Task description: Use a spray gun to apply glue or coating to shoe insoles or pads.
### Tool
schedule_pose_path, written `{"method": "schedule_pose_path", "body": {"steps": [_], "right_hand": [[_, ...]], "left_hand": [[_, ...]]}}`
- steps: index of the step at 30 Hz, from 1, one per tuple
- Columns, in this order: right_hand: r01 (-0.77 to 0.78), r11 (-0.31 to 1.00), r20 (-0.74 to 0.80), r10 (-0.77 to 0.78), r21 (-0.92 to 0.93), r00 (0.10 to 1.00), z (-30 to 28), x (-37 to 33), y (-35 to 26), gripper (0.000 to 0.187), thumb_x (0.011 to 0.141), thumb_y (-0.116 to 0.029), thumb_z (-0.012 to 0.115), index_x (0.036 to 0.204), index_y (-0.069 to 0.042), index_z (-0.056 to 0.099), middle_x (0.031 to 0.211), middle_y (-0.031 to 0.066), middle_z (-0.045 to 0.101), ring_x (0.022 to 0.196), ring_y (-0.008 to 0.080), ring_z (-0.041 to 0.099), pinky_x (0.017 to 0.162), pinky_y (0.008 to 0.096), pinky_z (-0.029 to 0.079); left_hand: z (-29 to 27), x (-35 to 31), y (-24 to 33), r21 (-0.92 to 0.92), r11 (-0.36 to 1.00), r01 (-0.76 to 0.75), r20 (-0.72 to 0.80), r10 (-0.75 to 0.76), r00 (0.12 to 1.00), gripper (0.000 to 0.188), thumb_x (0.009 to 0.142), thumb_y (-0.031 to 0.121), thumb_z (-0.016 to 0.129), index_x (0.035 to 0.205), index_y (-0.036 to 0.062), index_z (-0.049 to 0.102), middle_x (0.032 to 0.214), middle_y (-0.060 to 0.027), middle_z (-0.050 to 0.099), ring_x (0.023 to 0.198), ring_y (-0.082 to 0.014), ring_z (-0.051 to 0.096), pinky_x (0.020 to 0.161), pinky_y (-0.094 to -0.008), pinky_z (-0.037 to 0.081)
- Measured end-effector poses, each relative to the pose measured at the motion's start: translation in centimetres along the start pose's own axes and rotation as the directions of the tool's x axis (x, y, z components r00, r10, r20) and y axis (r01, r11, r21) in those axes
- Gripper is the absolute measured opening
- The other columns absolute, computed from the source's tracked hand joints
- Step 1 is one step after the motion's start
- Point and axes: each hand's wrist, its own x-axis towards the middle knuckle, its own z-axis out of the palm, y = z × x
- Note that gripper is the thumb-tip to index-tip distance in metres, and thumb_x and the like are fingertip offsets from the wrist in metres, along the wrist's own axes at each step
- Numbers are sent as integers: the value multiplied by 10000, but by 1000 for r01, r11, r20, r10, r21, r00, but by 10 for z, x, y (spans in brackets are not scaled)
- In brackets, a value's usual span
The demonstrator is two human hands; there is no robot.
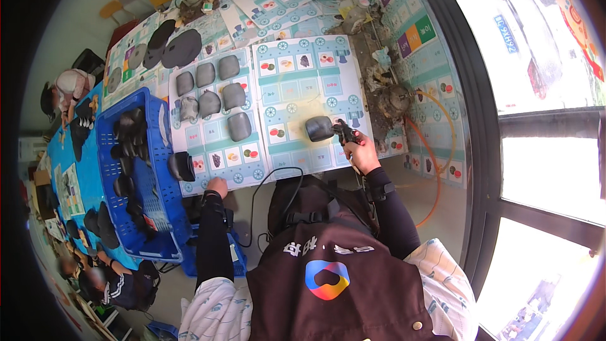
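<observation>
My right hand [363,155] is wrapped round a dark spray gun [346,132] near the table's right side. Just left of the gun's front lies a dark grey rounded, cushion-like piece [319,129] on a printed sheet. My left hand [217,187] looks curled at the table's front edge, with nothing visible in it. To its left, a black cupped piece [181,167] sits beside the crate at the sheet's corner. Several similar grey pieces [239,127] lie in loose rows on the left half of the sheet.
A blue plastic crate [165,215] holding dark pieces stands at left. Flat black oval pieces [182,48] lie farther back. An orange hose [435,180] curves down on the right, by a stained metal pot [394,100]. A black cable loops before me. Other people sit at far left.
</observation>
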Motion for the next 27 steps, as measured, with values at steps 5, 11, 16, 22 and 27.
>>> {"method": "schedule_pose_path", "body": {"steps": [5,11,16,22,27], "right_hand": [[-29,999,72,30,-20,997,4,-8,-5,149,829,-76,615,950,8,630,670,39,596,573,114,528,543,290,414],[-38,999,-19,38,-22,999,4,-11,-9,129,836,-68,611,942,3,632,659,33,594,577,112,543,552,287,433],[-58,998,102,56,15,993,7,-12,-3,128,831,-73,615,933,3,630,647,36,590,579,114,550,557,289,438],[26,1000,-84,-24,13,996,-1,-5,15,129,831,-84,631,930,0,632,653,40,594,578,122,550,563,301,442],[-15,999,68,18,-51,998,10,-22,-7,139,834,-90,619,934,7,624,659,39,599,579,118,547,558,307,441]], "left_hand": [[-17,-16,8,42,999,-31,10,31,999,458,1000,314,456,1032,-64,712,1097,-315,687,1082,-473,651,995,-524,507],[-8,-9,-12,69,996,-60,17,59,998,451,1000,305,456,1013,-67,711,1104,-316,682,1085,-474,645,990,-525,505],[3,1,-19,161,974,-157,25,155,988,448,997,299,453,1002,-68,711,1094,-319,682,1073,-476,646,987,-530,502],[3,7,-13,131,978,-160,28,158,987,461,996,310,450,1004,-72,708,1100,-328,677,1080,-476,644,990,-527,503],[6,3,-26,134,984,-118,12,117,993,470,996,327,453,1011,-66,711,1110,-326,677,1088,-476,644,992,-528,502]]}}
